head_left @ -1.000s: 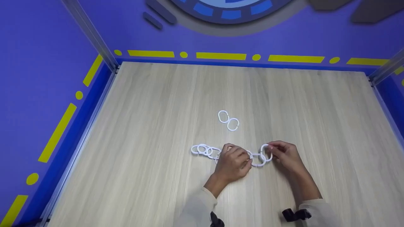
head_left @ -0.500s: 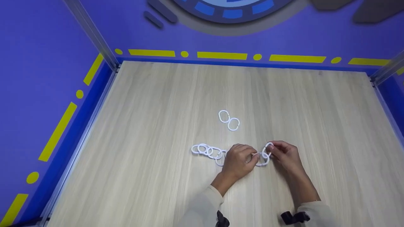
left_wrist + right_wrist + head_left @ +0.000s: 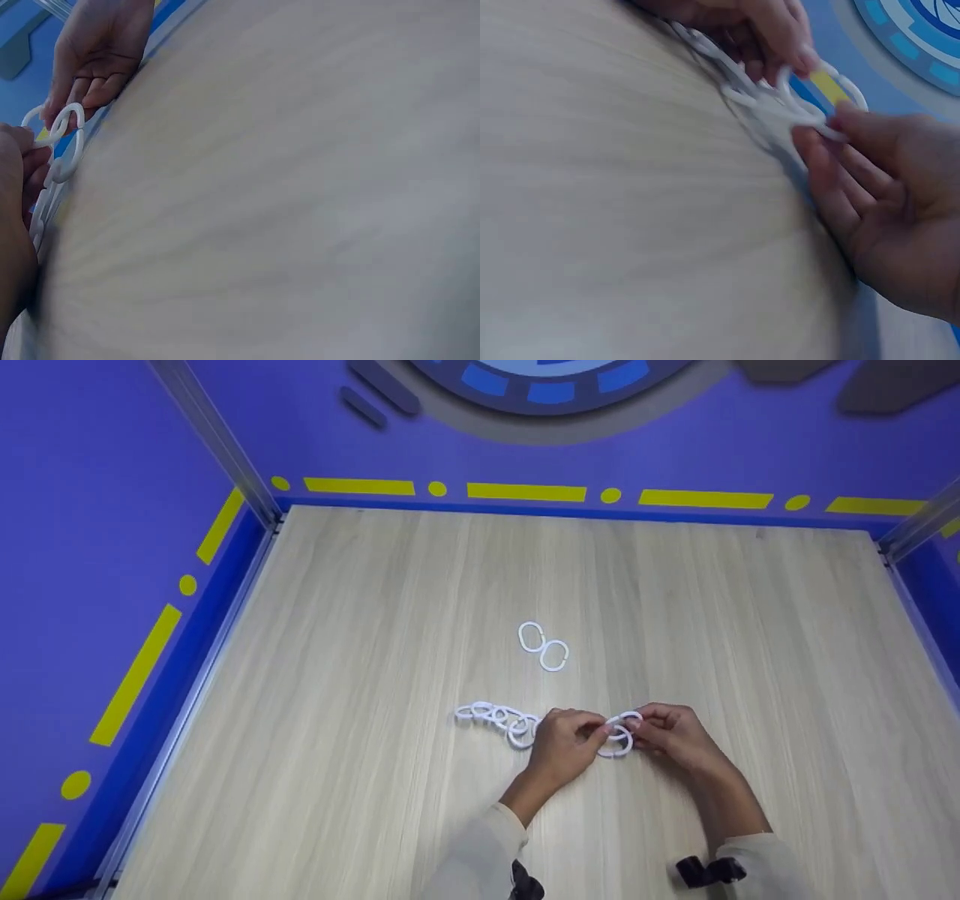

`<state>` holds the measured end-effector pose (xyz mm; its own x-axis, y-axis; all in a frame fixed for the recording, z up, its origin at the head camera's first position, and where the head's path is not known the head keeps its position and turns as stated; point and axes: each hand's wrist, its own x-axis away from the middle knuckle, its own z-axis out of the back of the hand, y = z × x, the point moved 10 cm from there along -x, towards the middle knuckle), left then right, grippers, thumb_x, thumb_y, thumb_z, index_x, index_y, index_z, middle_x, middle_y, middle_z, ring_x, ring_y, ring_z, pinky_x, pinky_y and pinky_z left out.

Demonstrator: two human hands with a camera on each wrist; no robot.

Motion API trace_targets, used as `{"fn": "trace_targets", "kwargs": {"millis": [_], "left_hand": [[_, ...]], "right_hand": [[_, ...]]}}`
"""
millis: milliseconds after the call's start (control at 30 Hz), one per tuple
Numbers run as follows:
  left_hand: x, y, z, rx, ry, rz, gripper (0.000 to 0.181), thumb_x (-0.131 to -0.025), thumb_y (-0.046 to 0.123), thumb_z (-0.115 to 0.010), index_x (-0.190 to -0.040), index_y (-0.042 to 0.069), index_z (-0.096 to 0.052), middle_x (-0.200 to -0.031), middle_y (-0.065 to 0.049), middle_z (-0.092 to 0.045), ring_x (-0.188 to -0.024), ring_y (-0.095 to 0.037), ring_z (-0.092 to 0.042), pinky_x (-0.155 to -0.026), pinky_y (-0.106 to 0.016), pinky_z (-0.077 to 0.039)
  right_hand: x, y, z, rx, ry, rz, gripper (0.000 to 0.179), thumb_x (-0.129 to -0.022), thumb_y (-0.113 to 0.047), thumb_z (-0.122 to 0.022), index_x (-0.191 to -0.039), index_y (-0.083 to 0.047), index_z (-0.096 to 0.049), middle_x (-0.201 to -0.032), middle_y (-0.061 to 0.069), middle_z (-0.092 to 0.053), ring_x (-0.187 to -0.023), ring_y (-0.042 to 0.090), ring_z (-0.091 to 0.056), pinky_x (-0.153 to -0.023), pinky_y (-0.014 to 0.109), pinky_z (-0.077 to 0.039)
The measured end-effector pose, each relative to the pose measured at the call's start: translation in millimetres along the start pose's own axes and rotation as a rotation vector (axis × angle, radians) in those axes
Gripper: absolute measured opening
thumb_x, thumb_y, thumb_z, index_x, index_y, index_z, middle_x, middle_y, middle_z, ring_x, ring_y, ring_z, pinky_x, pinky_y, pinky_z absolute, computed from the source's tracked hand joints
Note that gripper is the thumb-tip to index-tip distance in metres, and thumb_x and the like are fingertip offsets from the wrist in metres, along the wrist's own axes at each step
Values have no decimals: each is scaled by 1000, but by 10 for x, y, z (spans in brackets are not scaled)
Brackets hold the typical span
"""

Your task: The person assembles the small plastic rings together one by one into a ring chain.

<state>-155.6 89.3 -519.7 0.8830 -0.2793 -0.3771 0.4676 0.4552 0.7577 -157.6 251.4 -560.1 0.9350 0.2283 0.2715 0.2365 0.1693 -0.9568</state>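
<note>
**Both hands pinch the chain's right end**

Your left hand [image 3: 562, 746] and right hand [image 3: 675, 735] each pinch links at the 3 o'clock end of the white ring chain [image 3: 517, 724], fingers curled round the plastic. The chain lies on the wooden table [image 3: 375, 622], its long axis running 9 to 3 o'clock. Two loose rings [image 3: 544, 646] sit at 12 o'clock, well apart.

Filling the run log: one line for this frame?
left hand: pinches ring chain | right hand: pinches end ring | two linked rings: apart, untouched
</note>
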Motion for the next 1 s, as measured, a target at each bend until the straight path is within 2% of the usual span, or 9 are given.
{"fn": "trace_targets", "kwargs": {"millis": [100,167,300,400,500,567,733,900,1000], "left_hand": [[22,-14,47,5,7,-19,9,-89,18,-77,-92,10,-81,-87,1,-80,-78,-9,-72,-78,-21,-50],[37,-43,93,10,12,-17,9,-89,18,-78,-92,10,-81,-86,1,-80,-79,-10,-73,-78,-22,-51],[64,-166,244,33,31,28,9,-88,17,-78,-92,10,-81,-86,0,-80,-79,-11,-73,-78,-24,-51],[89,-289,413,43,57,60,9,-88,16,-78,-92,9,-80,-85,-2,-80,-78,-13,-72,-77,-26,-51],[114,-440,613,60,83,95,9,-89,15,-78,-93,7,-80,-84,-3,-79,-77,-15,-72,-78,-27,-52],[128,-559,756,71,106,132,10,-89,14,-78,-93,6,-80,-84,-4,-79,-77,-16,-72,-78,-27,-53],[151,-783,1024,64,138,207,9,-89,13,-78,-93,6,-80,-85,-4,-79,-77,-15,-72,-77,-27,-54],[148,-829,1076,37,122,221,10,-90,15,-77,-96,7,-80,-86,-4,-79,-79,-16,-71,-78,-29,-53],[149,-829,1061,26,114,220,11,-90,16,-77,-96,7,-80,-85,-3,-79,-79,-15,-70,-78,-29,-52]], "right_hand": [[-40,-74,-23,11,-158,70,35,-101,-7,-59,-124,20,-57,-103,-13,-78,-95,2,-74,-79,20,-60],[-77,-106,17,6,-184,83,41,-102,-7,-59,-129,22,-51,-107,-12,-78,-99,3,-74,-83,21,-60],[-182,-162,153,58,-79,104,41,-101,-8,-61,-128,22,-53,-106,-11,-78,-98,1,-73,-81,20,-60],[-260,-217,211,128,45,136,34,-100,-6,-62,-124,17,-60,-108,3,-79,-95,-3,-71,-79,17,-59],[-328,-295,197,266,142,199,25,-98,-2,-63,-119,11,-66,-110,18,-76,-91,-7,-67,-77,13,-55],[-380,-361,138,378,174,244,22,-97,0,-64,-116,7,-70,-110,22,-75,-91,-7,-63,-78,10,-51],[-543,-522,-101,683,184,342,25,-95,2,-65,-117,-5,-74,-106,10,-73,-90,8,-60,-79,22,-50],[-751,-619,-331,923,125,378,44,-95,6,-60,-133,-15,-68,-114,11,-64,-95,24,-61,-84,42,-54],[-850,-651,-388,1005,101,379,46,-98,2,-59,-136,-22,-66,-117,10,-61,-97,25,-59,-85,43,-53]]}}
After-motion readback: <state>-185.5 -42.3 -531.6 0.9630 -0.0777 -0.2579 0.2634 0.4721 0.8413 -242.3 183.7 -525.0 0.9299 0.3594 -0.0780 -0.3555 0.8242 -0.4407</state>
